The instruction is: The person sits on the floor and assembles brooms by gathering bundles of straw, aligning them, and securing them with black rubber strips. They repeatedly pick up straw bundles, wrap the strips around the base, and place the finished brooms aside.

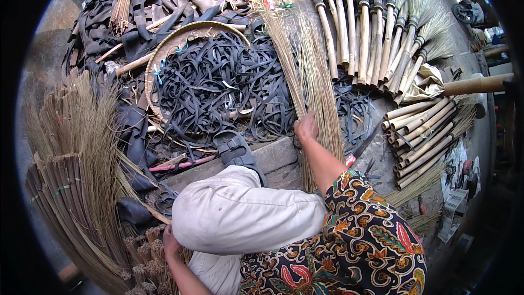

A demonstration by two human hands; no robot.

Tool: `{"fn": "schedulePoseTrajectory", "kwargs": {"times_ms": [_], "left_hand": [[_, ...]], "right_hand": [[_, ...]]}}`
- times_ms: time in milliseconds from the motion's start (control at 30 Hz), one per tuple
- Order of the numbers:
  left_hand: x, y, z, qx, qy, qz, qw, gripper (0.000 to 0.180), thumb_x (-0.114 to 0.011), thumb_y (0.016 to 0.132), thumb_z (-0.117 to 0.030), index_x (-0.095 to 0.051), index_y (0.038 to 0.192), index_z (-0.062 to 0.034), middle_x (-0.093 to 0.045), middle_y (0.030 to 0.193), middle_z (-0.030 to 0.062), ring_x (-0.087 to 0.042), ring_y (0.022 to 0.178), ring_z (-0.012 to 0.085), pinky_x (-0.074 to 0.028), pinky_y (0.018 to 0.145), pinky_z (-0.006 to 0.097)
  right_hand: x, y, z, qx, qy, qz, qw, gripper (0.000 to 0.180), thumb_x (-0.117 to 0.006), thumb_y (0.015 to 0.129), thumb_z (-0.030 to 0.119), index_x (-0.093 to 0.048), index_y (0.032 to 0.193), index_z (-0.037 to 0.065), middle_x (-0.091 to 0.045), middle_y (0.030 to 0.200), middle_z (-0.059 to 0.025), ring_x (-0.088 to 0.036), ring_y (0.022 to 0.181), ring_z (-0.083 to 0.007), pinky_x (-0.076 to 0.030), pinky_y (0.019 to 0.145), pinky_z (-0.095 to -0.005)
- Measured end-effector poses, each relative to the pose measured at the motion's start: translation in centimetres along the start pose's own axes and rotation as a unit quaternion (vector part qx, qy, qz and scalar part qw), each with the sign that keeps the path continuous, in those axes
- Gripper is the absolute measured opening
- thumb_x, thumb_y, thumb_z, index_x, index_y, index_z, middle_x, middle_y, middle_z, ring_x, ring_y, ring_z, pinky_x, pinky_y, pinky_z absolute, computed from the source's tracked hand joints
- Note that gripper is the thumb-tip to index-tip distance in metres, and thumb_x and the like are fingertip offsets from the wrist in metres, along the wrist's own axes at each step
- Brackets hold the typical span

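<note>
My right hand [307,128] has its fingers curled on a long, loose bundle of pale broom straw [322,104], which lies from the far middle toward my knee. Its fingertips are partly hidden among the strands. At the lower left, beside my bent knee, my left hand [171,241] is closed at the end of a thin straw stalk bundle [150,211]; the knee hides some of its fingers. Just below that hand, several tied straw bundles [144,251] stand with their cut ends up.
A round woven tray [154,68] overflows with black rubber strips [218,84]. Finished brooms [376,38] with bamboo handles fan out at far right, near stacked bamboo-handled brooms [420,139]. Tall straw sheaves [82,186] stand at left. Rubber sheets [147,8] lie behind.
</note>
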State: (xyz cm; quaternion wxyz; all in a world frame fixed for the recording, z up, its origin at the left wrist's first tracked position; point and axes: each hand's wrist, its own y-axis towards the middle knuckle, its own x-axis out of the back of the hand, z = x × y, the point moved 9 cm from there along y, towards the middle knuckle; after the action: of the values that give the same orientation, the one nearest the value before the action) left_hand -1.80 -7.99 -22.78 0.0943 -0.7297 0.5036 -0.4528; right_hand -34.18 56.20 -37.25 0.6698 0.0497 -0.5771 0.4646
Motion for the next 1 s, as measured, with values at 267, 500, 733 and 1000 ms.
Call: {"fn": "schedulePoseTrajectory", "kwargs": {"times_ms": [267,500,733,1000], "left_hand": [[-0.3,-0.2,-0.4,0.010,-0.015,-0.002,1.000,0.038,-0.072,0.094,-0.022,-0.067,0.120,0.0047,-0.073,0.109,0.0102,-0.065,0.097,0.0170,-0.051,0.088,0.032],[-0.4,-0.8,-2.2,-0.025,0.040,0.003,0.999,0.042,-0.070,0.096,-0.028,-0.067,0.119,0.0059,-0.073,0.109,0.0111,-0.065,0.095,0.0167,-0.051,0.087,0.032],[-0.9,-0.9,-2.4,-0.022,-0.007,0.008,1.000,0.046,-0.065,0.100,-0.033,-0.065,0.123,0.0075,-0.072,0.111,0.0120,-0.064,0.098,0.0178,-0.051,0.087,0.033],[-0.8,-1.2,-2.2,-0.009,0.000,0.005,1.000,0.047,-0.067,0.099,-0.030,-0.063,0.128,0.0071,-0.071,0.114,0.0116,-0.063,0.098,0.0179,-0.051,0.087,0.032]], "right_hand": [[-1.1,0.8,-1.8,-0.090,0.018,-0.006,0.996,0.073,-0.077,0.084,0.024,-0.044,0.143,-0.002,-0.053,0.138,-0.0260,-0.064,0.118,-0.0446,-0.052,0.102,-0.0533],[-1.1,1.5,-2.2,-0.116,-0.040,-0.004,0.992,0.044,-0.073,0.084,0.021,-0.068,0.123,0.002,-0.053,0.139,-0.0226,-0.061,0.124,-0.0440,-0.048,0.107,-0.0497],[-1.5,2.2,-2.4,-0.082,-0.028,0.031,0.996,0.041,-0.074,0.083,0.023,-0.072,0.120,0.006,-0.065,0.134,-0.0201,-0.060,0.127,-0.0397,-0.046,0.109,-0.0477],[-1.3,0.6,0.3,0.020,-0.017,0.061,0.998,0.053,-0.073,0.085,0.028,-0.061,0.126,-0.004,-0.071,0.120,-0.0260,-0.069,0.113,-0.0425,-0.054,0.099,-0.0492]]}}
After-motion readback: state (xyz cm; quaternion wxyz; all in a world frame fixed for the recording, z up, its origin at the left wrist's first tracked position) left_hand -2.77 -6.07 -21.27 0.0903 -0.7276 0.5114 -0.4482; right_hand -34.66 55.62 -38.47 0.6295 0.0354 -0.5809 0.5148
